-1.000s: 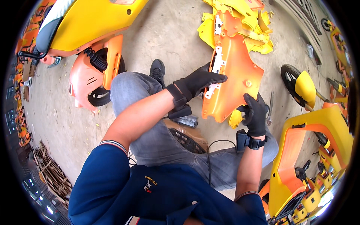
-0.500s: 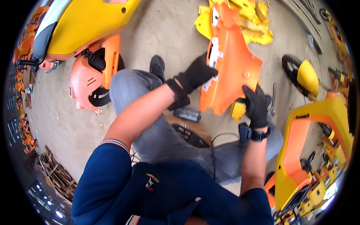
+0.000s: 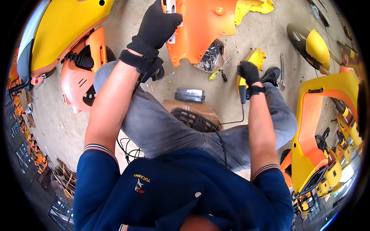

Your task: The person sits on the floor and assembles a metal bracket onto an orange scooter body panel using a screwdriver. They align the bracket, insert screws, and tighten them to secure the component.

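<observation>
My left hand (image 3: 157,25), in a black glove, grips the edge of an orange plastic panel (image 3: 206,23). Pale metal brackets (image 3: 171,37) run along that edge, and the panel's top runs out of view. My right hand (image 3: 249,73), also gloved, is apart from the panel with its fingers curled. It is over a yellow plastic piece (image 3: 257,58); whether it grips anything is hidden. A dark block with a black cord (image 3: 243,92) shows just below, beside my wrist.
Between my feet lie a bag of dark small parts (image 3: 211,57), a yellow-handled tool (image 3: 214,74), a clear-topped box (image 3: 189,95) and a black slotted part on cardboard (image 3: 194,119). A wrench (image 3: 282,82) is beside my right shoe. Scooter bodies stand left (image 3: 65,27) and right (image 3: 304,134).
The orange panel has moved forward and left with my left hand. My right hand has come off the panel and is over the yellow piece. The bag and small tools now show.
</observation>
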A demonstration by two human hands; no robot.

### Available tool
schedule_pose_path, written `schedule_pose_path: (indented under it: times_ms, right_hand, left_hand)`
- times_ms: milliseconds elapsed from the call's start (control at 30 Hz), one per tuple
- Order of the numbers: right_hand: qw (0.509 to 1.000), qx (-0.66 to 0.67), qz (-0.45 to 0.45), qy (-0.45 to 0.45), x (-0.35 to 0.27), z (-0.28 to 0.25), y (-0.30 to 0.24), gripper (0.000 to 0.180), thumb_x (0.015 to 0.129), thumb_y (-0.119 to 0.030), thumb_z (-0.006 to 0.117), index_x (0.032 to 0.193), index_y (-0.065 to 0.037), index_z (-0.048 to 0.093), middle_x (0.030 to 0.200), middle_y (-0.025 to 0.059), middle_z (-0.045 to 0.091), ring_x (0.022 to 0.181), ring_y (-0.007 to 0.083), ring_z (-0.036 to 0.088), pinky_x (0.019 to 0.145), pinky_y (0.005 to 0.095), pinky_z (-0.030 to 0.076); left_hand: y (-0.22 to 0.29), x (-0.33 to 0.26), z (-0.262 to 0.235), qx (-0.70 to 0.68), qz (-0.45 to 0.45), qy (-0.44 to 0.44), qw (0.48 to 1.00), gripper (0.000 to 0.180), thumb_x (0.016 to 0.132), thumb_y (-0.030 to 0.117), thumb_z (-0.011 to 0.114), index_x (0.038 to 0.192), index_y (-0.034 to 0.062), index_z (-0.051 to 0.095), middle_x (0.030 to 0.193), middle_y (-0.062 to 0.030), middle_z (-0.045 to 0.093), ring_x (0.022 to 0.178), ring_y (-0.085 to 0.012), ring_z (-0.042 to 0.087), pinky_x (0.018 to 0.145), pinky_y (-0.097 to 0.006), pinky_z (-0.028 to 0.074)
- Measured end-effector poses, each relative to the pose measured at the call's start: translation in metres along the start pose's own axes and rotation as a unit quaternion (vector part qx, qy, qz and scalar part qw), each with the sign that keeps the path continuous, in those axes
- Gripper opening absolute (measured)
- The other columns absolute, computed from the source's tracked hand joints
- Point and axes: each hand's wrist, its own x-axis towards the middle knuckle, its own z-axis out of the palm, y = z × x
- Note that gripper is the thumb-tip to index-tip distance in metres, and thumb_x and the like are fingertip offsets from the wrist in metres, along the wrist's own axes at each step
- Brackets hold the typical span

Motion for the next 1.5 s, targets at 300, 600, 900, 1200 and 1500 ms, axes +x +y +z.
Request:
schedule_pose_path:
  times_ms: [300,600,900,1200,1500]
  right_hand:
    - [0.992,-0.018,0.103,-0.068,0.048,-0.01,0.192,0.019,0.095,-0.024,0.06,0.108,-0.012,0.065,0.09,0.0044,0.064,0.084,0.0189,0.063,0.064,0.0336,0.051]
    - [0.988,-0.144,-0.053,0.018,0.045,0.101,0.126,0.055,0.085,-0.016,0.068,0.136,-0.001,0.054,0.113,0.0185,0.066,0.097,0.0262,0.067,0.079,0.0366,0.056]
    - [0.993,-0.077,0.02,-0.092,0.023,0.124,0.118,0.051,0.09,-0.023,0.064,0.136,-0.003,0.055,0.103,0.0183,0.07,0.082,0.0226,0.069,0.068,0.0362,0.055]
    - [0.886,-0.415,-0.062,0.199,0.042,0.043,0.15,0.027,0.087,-0.026,0.07,0.105,-0.006,0.07,0.099,0.0177,0.072,0.093,0.036,0.069,0.084,0.0439,0.053]
    - [0.825,-0.533,-0.086,0.166,0.054,0.07,0.14,0.024,0.09,-0.021,0.064,0.114,-0.019,0.066,0.105,0.0137,0.065,0.103,0.0359,0.061,0.087,0.048,0.051]
  left_hand:
    - [0.019,0.003,0.016,-0.005,-0.059,-0.037,0.998,0.023,0.084,0.016,0.066,0.097,-0.0025,0.065,0.082,-0.0083,0.07,0.071,-0.014,0.065,0.066,-0.03,0.051]
    - [0.032,0.008,0.01,-0.024,-0.116,0.032,0.992,0.02,0.083,0.009,0.063,0.099,-0.0026,0.06,0.073,-0.0056,0.064,0.06,-0.0124,0.06,0.056,-0.029,0.049]
    - [0.026,0.013,0.016,-0.028,-0.127,0.032,0.991,0.017,0.083,0.009,0.064,0.096,-0.0027,0.062,0.069,-0.0042,0.062,0.058,-0.0113,0.059,0.056,-0.029,0.048]
    - [0.038,0.012,0.024,-0.028,-0.188,0.029,0.981,0.022,0.083,0.01,0.063,0.1,-0.0032,0.06,0.073,-0.0052,0.062,0.059,-0.0119,0.059,0.057,-0.029,0.049]
    - [0.045,0.016,0.028,-0.007,-0.224,0.039,0.974,0.021,0.085,0.009,0.063,0.102,-0.003,0.06,0.075,-0.0053,0.063,0.06,-0.0114,0.059,0.056,-0.029,0.048]
